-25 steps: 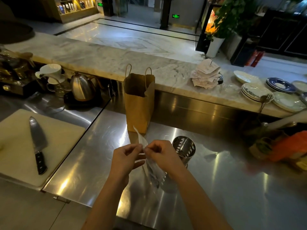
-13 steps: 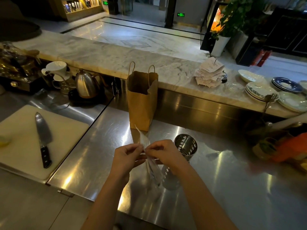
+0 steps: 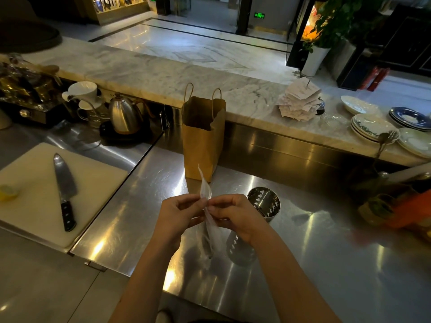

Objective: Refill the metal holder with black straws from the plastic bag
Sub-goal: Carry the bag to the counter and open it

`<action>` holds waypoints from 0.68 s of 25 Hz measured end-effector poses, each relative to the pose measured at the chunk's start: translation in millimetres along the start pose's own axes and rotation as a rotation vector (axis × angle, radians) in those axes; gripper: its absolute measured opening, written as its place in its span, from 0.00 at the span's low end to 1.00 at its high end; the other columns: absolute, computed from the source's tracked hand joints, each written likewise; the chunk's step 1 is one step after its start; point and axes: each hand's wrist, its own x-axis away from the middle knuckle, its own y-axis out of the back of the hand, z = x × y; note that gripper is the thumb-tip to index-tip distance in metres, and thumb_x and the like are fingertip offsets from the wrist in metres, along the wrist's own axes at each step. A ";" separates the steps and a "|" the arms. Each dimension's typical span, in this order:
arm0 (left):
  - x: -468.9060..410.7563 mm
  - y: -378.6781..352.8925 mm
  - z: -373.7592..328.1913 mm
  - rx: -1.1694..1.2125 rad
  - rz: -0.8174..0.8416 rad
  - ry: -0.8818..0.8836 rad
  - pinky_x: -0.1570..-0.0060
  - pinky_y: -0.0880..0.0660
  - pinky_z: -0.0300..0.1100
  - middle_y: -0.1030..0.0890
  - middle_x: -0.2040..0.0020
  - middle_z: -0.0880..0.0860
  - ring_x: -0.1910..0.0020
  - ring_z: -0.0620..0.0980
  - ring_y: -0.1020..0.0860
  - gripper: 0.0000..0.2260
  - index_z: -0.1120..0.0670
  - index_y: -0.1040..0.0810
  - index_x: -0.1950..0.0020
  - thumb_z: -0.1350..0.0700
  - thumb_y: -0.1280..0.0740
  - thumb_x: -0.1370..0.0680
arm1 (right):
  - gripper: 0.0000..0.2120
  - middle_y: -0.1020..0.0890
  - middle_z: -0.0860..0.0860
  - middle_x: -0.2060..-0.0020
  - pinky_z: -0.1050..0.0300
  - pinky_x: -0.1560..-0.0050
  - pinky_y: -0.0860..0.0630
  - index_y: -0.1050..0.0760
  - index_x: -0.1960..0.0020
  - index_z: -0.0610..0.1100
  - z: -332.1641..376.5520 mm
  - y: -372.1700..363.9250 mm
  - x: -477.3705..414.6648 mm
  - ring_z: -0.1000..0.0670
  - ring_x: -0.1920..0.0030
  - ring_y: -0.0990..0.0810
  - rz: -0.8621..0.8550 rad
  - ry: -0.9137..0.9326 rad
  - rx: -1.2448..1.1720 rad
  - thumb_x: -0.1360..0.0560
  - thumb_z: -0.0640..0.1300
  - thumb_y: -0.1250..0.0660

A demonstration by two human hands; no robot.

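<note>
Above steel counter (image 3: 140,206): 1 plastic bag (image 3: 213,231) holding black straws (image 3: 207,241), top pinched by curled fingers of left hand (image 3: 177,215) and right hand (image 3: 235,215); 1 metal holder (image 3: 263,203) standing beside right hand

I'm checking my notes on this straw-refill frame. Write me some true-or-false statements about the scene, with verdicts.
1. The left hand and the right hand both pinch the plastic bag. True.
2. The metal holder is packed with straws. False: none show in it.
3. The knife lies on the cutting board. True.
4. The paper bag lies flat. False: it stands upright on the steel counter.
</note>
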 end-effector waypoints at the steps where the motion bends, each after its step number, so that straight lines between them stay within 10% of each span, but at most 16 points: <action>1: -0.1 0.4 -1.0 -0.002 0.002 -0.002 0.50 0.17 0.49 0.14 0.50 0.56 0.54 0.53 0.14 0.11 0.58 0.18 0.43 0.59 0.29 0.25 | 0.11 0.16 0.43 0.53 0.60 0.56 0.19 0.20 0.44 0.37 0.0 0.3 0.2 0.50 0.54 0.15 0.006 0.001 -0.025 0.24 0.31 0.34; 17: -9.1 -0.3 -6.1 -0.012 0.043 -0.032 0.49 0.18 0.50 0.14 0.49 0.55 0.51 0.53 0.15 0.11 0.57 0.17 0.44 0.63 0.28 0.26 | 0.10 0.16 0.41 0.51 0.57 0.54 0.20 0.19 0.47 0.38 -4.6 1.1 -7.8 0.46 0.51 0.16 -0.054 0.024 -0.119 0.24 0.30 0.35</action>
